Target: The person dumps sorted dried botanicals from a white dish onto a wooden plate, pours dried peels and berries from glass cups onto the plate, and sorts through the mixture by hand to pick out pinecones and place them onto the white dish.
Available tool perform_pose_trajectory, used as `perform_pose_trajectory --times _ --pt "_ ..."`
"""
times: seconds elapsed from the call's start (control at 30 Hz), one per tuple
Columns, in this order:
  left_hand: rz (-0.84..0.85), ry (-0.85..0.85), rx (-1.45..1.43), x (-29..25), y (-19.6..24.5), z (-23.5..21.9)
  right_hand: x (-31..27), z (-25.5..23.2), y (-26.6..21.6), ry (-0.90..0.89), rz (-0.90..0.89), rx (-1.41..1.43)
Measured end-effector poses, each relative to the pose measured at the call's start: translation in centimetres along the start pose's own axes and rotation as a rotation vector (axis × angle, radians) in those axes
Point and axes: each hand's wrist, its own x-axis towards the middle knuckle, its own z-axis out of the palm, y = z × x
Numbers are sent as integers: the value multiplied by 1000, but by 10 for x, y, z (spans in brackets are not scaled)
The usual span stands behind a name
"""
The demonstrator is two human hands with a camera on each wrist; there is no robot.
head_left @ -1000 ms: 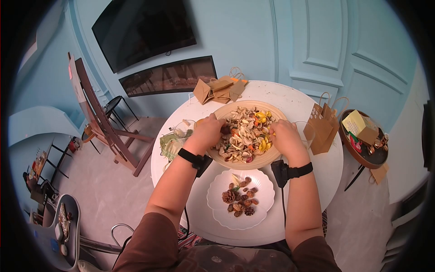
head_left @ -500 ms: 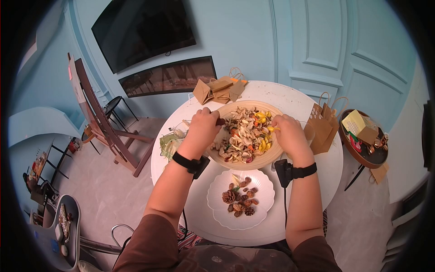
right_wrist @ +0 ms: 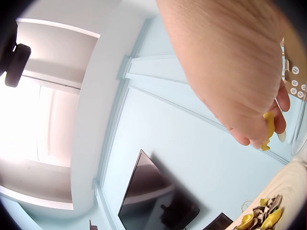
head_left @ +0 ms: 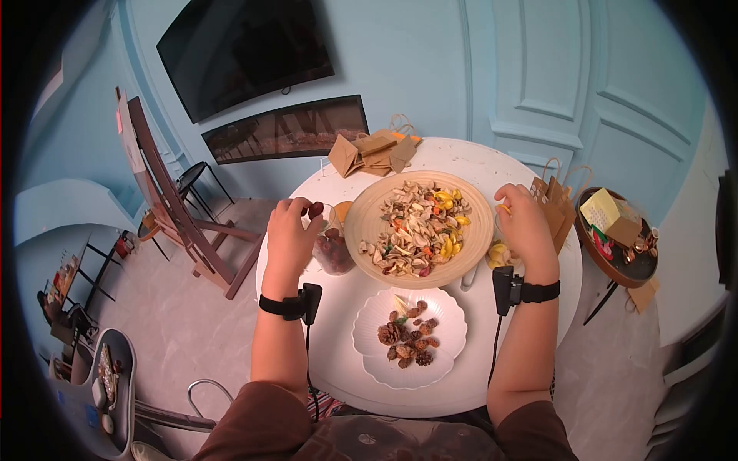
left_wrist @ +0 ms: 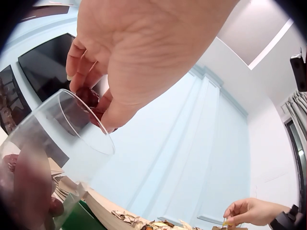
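Observation:
Over a clear glass (left_wrist: 38, 122) at the table's left, my left hand (head_left: 288, 234) pinches dark red wrinkled dried pieces (left_wrist: 88, 98). Its fingertips are right at the rim, and more dark red pieces (head_left: 332, 250) lie inside the glass. My right hand (head_left: 530, 223) pinches a yellow dried petal (right_wrist: 268, 128) between thumb and fingers, to the right of the bowl. Below that hand, yellow petals (head_left: 500, 253) show in a second glass, mostly hidden by the hand. Between the hands stands a round wooden bowl (head_left: 357, 238) heaped with pale, orange and yellow dried petals (head_left: 415, 219).
A white scalloped plate (head_left: 373, 361) with pine cones (head_left: 388, 333) lies near the front edge. Brown paper bags (head_left: 369, 151) are at the back of the round white table (head_left: 330, 369), and another paper bag (head_left: 557, 203) stands at the right. A dark side tray (head_left: 630, 269) sits beyond it.
Both hands have moved outward from the bowl, the left with the dark red pieces to the left glass, the right with the yellow petal to the right glass.

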Motion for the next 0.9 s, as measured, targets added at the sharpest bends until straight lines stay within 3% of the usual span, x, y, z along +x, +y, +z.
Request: perform_pose_trajectory --times 0.13,0.23,0.43,0.5,0.53,0.6,0.67,0.73,0.77,0.9 --pt "-42 8 -27 -6 -4 0 -1 -9 6 -13 91 39" --pt "-75 -24 -73 -10 -1 2 -1 -12 15 -14 64 24" --pt "-27 94 -5 -14 1 7 -1 -17 19 -52 113 44" --pt "62 252 -71 -12 1 10 -1 -17 18 -51 112 50" --pt "61 249 -75 -13 7 10 -1 -17 18 -49 112 57" --pt "-163 150 -473 -19 25 10 -1 -16 20 -47 104 46" --pt "-188 84 -624 -27 26 25 0 -16 21 -46 93 34" --pt "-15 43 -770 -33 28 39 1 -17 20 -80 160 68" --pt "117 48 -708 -33 26 43 0 -17 21 -81 161 59" --pt "152 -62 -790 -44 21 56 0 -18 19 -20 124 63"
